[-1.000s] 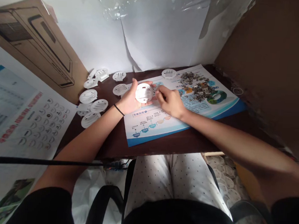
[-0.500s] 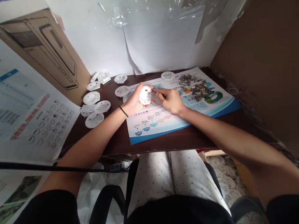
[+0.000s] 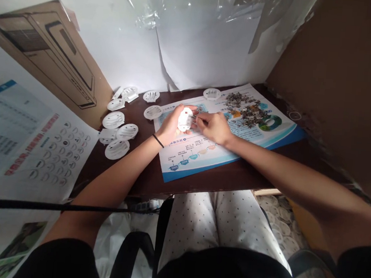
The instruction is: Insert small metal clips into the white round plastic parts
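Dark brown bench [image 3: 131,169] against a white wall, printed poster [image 3: 197,157] spread on it. Left hand [image 3: 172,125] closed around a white plastic disc [image 3: 184,118] above the poster's left end; fingers hide its back and its detail is blurred. Disc is on edge and reads as an upright oval, face turned toward the right hand [image 3: 214,126]. Right hand is pinched shut, fingertips [image 3: 196,120] touching the disc's right edge; anything held in the pinch is too small to tell. Loose discs [image 3: 118,129] lie left, small metal pieces [image 3: 243,105] right.
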`<state>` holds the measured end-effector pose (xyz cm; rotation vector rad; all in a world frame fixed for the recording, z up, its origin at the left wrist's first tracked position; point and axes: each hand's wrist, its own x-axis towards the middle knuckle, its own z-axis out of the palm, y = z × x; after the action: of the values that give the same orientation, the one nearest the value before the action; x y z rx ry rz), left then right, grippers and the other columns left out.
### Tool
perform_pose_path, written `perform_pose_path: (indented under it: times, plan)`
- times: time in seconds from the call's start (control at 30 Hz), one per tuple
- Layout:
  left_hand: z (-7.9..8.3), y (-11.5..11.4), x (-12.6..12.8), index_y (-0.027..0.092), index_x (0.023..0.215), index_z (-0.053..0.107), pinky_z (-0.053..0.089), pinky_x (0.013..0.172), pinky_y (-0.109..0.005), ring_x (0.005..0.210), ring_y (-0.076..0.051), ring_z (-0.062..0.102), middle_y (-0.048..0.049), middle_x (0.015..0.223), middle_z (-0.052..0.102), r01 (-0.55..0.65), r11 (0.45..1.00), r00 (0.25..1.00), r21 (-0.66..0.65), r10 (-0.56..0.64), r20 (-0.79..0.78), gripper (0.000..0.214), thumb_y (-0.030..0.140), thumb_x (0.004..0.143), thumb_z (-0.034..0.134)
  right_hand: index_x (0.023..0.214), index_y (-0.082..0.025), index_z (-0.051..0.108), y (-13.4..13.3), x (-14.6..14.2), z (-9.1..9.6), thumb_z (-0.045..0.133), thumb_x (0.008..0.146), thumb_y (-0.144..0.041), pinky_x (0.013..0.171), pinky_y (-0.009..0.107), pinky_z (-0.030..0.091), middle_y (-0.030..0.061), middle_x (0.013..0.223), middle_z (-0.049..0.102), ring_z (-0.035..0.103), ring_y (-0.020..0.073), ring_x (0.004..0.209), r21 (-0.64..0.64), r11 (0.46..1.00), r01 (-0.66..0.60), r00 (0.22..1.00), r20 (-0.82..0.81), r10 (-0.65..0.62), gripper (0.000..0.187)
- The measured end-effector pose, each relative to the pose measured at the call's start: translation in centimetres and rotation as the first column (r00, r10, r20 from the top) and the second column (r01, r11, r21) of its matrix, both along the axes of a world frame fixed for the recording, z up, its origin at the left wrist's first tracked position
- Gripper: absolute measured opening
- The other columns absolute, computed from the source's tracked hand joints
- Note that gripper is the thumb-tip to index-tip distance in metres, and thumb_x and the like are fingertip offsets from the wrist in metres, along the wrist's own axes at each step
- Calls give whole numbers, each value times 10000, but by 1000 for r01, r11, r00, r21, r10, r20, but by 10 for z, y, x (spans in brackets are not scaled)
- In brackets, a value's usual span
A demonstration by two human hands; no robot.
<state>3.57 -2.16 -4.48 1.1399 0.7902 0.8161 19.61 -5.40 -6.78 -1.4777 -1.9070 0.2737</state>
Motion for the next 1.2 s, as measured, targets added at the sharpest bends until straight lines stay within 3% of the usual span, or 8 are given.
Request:
perform_pose_path:
  times: [0.27, 0.5, 0.8, 1.2]
  plan:
    - [-7, -8, 6, 166, 1023, 648, 473, 399, -216, 643, -132, 623, -70, 957, 677, -148, 967, 984, 206, 165, -68, 362, 426, 914, 422, 676, -212, 612, -5, -6, 1, 459, 883, -205, 643, 328, 364, 25, 646, 626, 524, 160, 590, 31, 1000, 4, 998, 57, -6, 258]
    - [-8, -14, 9, 161, 961, 643, 466, 412, -221, 671, -152, 629, -60, 860, 672, -194, 946, 966, 260, 230, -117, 340, 405, 912, 410, 571, -221, 519, -3, -9, 7, 475, 842, -172, 674, 323, 376, -3, 570, 545, 490, 144, 575, -28, 1000, -5, 998, -57, 3, 280]
    - [-9, -15, 8, 169, 1012, 662, 487, 431, -212, 681, -141, 654, -93, 1064, 707, -190, 932, 954, 309, 249, -165, 417, 429, 931, 347, 602, -214, 525, -3, 2, 9, 460, 861, -198, 675, 315, 354, -26, 578, 493, 447, 126, 579, -35, 992, -122, 987, -107, 118, 267]
    - [-11, -16, 8, 172, 1096, 653, 546, 478, -200, 736, -131, 676, -80, 1108, 706, -178, 918, 935, 355, 270, -230, 440, 427, 948, 326, 596, -212, 508, -9, -5, 9, 451, 865, -181, 663, 316, 331, -24, 547, 446, 390, 124, 543, -36, 997, -64, 998, -22, 63, 277]
